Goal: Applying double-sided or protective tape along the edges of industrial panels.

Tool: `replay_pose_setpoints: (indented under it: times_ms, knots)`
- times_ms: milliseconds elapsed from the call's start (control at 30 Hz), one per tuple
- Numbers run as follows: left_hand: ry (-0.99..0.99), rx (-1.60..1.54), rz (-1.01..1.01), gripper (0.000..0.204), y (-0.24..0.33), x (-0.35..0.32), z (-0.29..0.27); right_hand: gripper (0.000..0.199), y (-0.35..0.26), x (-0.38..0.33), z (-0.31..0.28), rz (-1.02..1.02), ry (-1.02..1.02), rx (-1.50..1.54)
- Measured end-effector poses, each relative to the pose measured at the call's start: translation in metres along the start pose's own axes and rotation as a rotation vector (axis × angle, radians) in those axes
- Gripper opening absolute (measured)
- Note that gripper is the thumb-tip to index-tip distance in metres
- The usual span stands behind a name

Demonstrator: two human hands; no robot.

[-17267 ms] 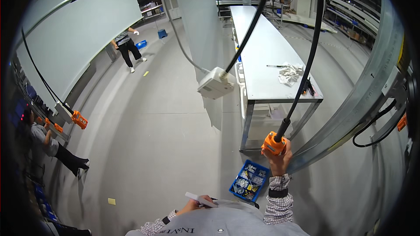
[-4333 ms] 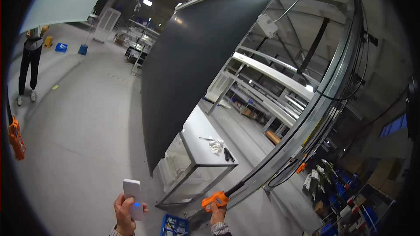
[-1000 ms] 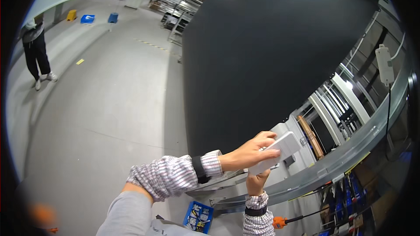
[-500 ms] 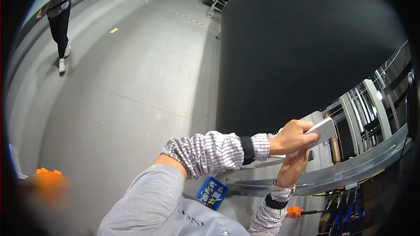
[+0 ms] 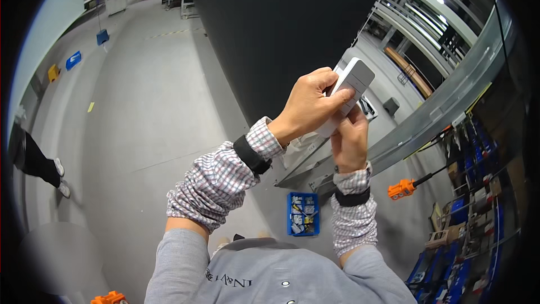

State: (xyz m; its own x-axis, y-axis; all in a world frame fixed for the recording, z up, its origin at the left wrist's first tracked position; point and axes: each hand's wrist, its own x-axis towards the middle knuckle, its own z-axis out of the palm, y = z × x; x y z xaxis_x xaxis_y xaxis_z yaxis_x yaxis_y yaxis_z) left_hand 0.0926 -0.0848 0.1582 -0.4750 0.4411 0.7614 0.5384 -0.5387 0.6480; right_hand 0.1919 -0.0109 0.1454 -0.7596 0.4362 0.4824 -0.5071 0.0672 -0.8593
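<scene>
- The left hand point(image 5: 308, 107) grips the upper side of a white rectangular remote point(image 5: 347, 91), fingers curled over it.
- The right hand point(image 5: 349, 138) closes on its lower end from beneath.
- The remote is raised before a large dark panel point(image 5: 270, 28).
- Below, a blue bin point(image 5: 303, 214) sits on the floor.

White, slim rectangular remote-like device point(image 5: 349, 93), apparently buttoned, held tilted upward.

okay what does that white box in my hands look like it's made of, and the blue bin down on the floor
The white box, gripped by the left hand and right hand, looks like moulded plastic: smooth, matt, with rounded corners and a panel seam. The blue bin looks like rigid plastic too, judging by its even colour and thin straight walls, though it shows too small to be certain.
</scene>
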Motion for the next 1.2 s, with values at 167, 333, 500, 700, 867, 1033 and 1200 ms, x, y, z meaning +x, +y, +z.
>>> replay_pose_setpoints:
  times_ms: [167,333,500,700,867,1033,1200]
  knots:
    - [0.19,-0.189,-0.03,0.029,0.002,0.002,-0.011,0.028,-0.027,-0.003,0.004,0.054,-0.097,0.158]
    - [0.312,-0.212,-0.113,0.033,0.002,0.005,-0.03,0.032,-0.035,0.005,-0.015,0.034,-0.072,0.111]
    - [0.324,-0.217,-0.176,0.025,-0.007,0.007,-0.038,0.027,-0.039,0.025,-0.045,0.091,0.056,0.198]
    - [0.169,-0.025,0.033,0.015,-0.004,-0.012,-0.045,0.028,-0.061,0.032,-0.049,0.047,0.046,0.12]
    - [0.065,0.65,0.718,0.008,0.028,-0.01,-0.034,0.027,-0.107,0.069,-0.07,-0.104,0.04,-0.06]
    - [-0.419,0.617,0.786,0.014,0.056,0.013,-0.027,0.024,-0.191,0.129,-0.076,-0.3,0.098,-0.169]
    - [-0.243,0.356,0.735,0.018,0.051,0.01,-0.038,0.024,-0.245,0.16,-0.044,-0.485,0.063,-0.265]
